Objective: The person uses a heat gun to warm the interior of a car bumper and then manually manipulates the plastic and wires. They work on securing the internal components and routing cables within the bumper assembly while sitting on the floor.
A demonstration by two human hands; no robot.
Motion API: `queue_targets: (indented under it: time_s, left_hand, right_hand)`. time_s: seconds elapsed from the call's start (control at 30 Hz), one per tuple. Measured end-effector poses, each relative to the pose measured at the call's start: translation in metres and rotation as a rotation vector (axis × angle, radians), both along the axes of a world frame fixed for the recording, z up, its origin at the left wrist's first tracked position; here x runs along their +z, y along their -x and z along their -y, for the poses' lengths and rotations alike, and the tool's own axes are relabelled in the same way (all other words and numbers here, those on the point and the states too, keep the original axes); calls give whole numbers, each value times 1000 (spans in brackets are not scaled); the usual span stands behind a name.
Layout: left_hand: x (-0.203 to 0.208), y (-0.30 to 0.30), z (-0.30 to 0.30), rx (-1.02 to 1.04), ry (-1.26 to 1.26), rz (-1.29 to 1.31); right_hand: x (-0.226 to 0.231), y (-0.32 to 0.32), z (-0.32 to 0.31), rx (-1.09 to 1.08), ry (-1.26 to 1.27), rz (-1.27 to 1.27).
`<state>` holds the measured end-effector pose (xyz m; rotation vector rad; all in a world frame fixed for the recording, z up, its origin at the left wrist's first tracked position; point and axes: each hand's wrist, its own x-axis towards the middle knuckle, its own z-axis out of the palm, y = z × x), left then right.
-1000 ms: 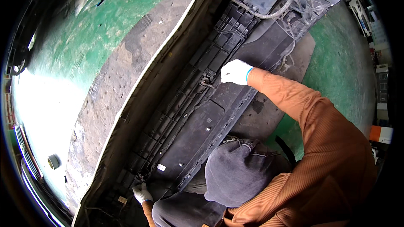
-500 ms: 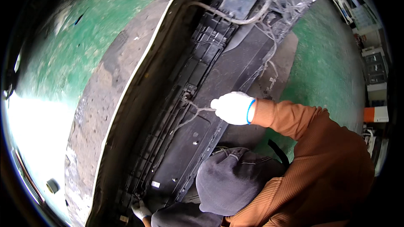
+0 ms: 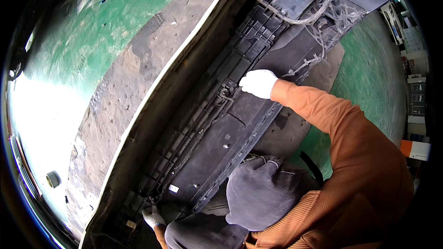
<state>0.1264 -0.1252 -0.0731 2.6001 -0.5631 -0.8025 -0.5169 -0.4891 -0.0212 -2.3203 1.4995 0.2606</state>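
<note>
A long dark car bumper (image 3: pixel 258 106), its ribbed inner side showing, lies diagonally before me. My right hand (image 3: pixel 260 83), in a white glove, is at its middle, fingers bent together with their tips against the ribbed strip. A small sensor fitting (image 3: pixel 226 91) with a short dark wire sits beside those fingertips. Whatever they pinch is hidden. At the near lower end, my left hand (image 3: pixel 153 216), also gloved, has its fingers closed at the bumper's inner edge; what they hold is too small to make out. A thin cable (image 3: pixel 199 136) runs along the strip between both hands.
A pale hose (image 3: pixel 295 20) and a wire bundle (image 3: pixel 318 48) lie at the bumper's far end. Beneath it spreads a grey mat (image 3: pixel 138 64) on a green floor (image 3: pixel 87 41). A tape roll (image 3: pixel 52 179) is at left; shelving stands at far right (image 3: pixel 417 97).
My right hand has moved from the pulled-out wire to the ribbed strip by the sensor fitting; the wire no longer stretches to it. My left hand stays at the near end. The view has shifted.
</note>
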Motion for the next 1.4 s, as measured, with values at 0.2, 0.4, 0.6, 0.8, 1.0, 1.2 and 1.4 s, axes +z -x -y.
queue_targets:
  time_s: [0.2,0.4,0.6,0.8,1.0,1.2,1.4]
  left_hand:
    - [-21,-23,-20,-3,-14,-17]
    - [-1,-5,-3,-71,-31,26]
    - [-5,-5,-6,-64,-13,16]
    - [-27,-26,-24,-1,-11,-46]
    - [-14,-13,-12,29,22,-75]
    - [4,-1,-2,-68,7,-4]
    - [-4,1,-10,-17,78,-20]
  right_hand:
    - [1,-6,0,-66,-72,41]
    - [-2,-3,10,-117,-185,19]
    - [5,-7,30,-67,-248,-14]
    - [-3,-9,27,-87,-172,30]
    - [6,-24,33,-55,-190,-73]
    - [-9,-18,41,63,-244,-170]
    - [9,-34,34,-42,-219,-199]
